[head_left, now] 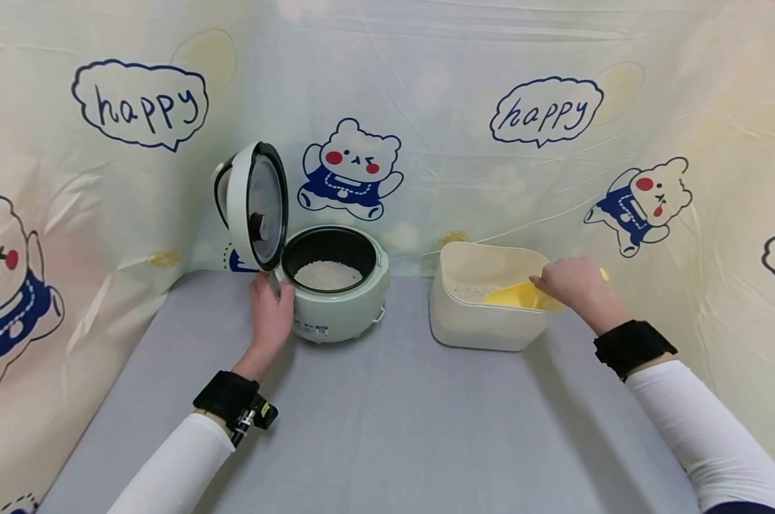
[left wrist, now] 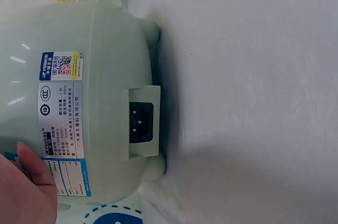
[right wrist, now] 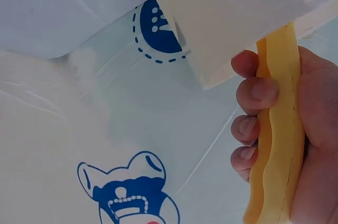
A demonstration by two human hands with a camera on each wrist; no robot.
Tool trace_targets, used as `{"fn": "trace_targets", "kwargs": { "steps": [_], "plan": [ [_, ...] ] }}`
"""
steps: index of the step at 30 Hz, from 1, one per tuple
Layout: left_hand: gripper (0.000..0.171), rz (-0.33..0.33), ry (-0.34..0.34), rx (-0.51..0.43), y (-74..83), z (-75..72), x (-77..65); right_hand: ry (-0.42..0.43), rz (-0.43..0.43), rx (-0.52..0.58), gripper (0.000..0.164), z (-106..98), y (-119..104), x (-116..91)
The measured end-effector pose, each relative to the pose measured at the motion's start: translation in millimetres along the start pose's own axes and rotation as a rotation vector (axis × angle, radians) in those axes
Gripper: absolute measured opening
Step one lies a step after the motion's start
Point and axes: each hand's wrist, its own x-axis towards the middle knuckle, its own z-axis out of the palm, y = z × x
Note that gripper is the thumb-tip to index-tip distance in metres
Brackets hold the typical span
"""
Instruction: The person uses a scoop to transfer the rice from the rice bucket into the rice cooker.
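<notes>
- Spillage looks like the likeliest trouble: if the yellow scoop comes up overfull or tilted, rice grains could fall on the worktop between the storage bin and the rice cooker.
- No hand steadies the bin, so levering the scoop hard against its right end might slide or tip it.
- The cooker's lid stands raised at the left, above the left hand; a knock could perhaps swing it down over the inner pot, or nip fingers near the hinge.
- Scoop position: its bowl is inside the bin, left of the right hand. How much rice it carries is too hard to tell.
- The right fingers are curled round the scoop's handle, which lies along the palm; its end pokes out to the right of the fist. The fingers are beside the bin's right rim; contact with it is unclear.
- The left thumb rests against the cooker's labelled side, just below the hinge; the other left fingers are partly hidden, so whether they grip cannot be told.
- Rice already lies in the pot, well to the left of the scoop.
</notes>
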Motion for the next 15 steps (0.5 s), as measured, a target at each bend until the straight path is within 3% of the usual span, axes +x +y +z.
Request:
{"fn": "trace_targets", "kwargs": {
  "steps": [15],
  "plan": [
    [0.052, 0.001, 0.016, 0.005, -0.8, 2.3, 0.9, -0.015, 0.026, 0.103, 0.043, 13, -20, 6]
  ]
}}
